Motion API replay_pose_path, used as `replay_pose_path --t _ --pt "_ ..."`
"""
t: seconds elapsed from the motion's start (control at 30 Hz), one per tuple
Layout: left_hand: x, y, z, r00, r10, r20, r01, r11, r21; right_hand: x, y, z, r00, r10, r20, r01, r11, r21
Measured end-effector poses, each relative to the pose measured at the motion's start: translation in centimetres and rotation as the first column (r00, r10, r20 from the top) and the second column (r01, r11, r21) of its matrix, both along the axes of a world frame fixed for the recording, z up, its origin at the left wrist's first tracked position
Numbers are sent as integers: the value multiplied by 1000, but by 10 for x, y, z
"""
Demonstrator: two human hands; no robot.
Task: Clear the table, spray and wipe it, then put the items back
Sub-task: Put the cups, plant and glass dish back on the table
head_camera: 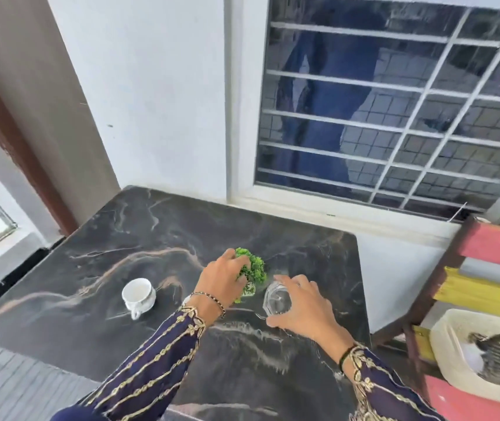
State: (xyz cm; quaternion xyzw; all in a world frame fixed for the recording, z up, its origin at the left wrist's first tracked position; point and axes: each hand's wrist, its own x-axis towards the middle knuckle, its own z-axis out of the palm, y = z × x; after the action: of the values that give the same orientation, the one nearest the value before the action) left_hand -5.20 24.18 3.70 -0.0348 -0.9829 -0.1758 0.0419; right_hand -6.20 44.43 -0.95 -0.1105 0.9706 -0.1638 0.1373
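Left grip (223,281) clutches the small green potted plant (255,267); right grip (303,309) curls round a clear glass (276,300) just beside it. A white teacup (138,294) stands further left on the dark marble desk (151,238).

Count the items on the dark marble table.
3: the white ceramic cup on the left, the small green potted plant gripped by the left hand, and the clear faceted glass held by the right hand. None seems hidden.
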Motion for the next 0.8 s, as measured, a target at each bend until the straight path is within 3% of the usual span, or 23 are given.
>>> replay_pose_path --t 0.43,0.8 --pt "-145 -67 -36 992 81 97 -83 996 20 -186 -35 -45 990 -120 78 115 991 76" --pt "-177 -111 -56 987 126 98 -133 989 70 -256 -42 -67 968 -216 131 209 976 65"
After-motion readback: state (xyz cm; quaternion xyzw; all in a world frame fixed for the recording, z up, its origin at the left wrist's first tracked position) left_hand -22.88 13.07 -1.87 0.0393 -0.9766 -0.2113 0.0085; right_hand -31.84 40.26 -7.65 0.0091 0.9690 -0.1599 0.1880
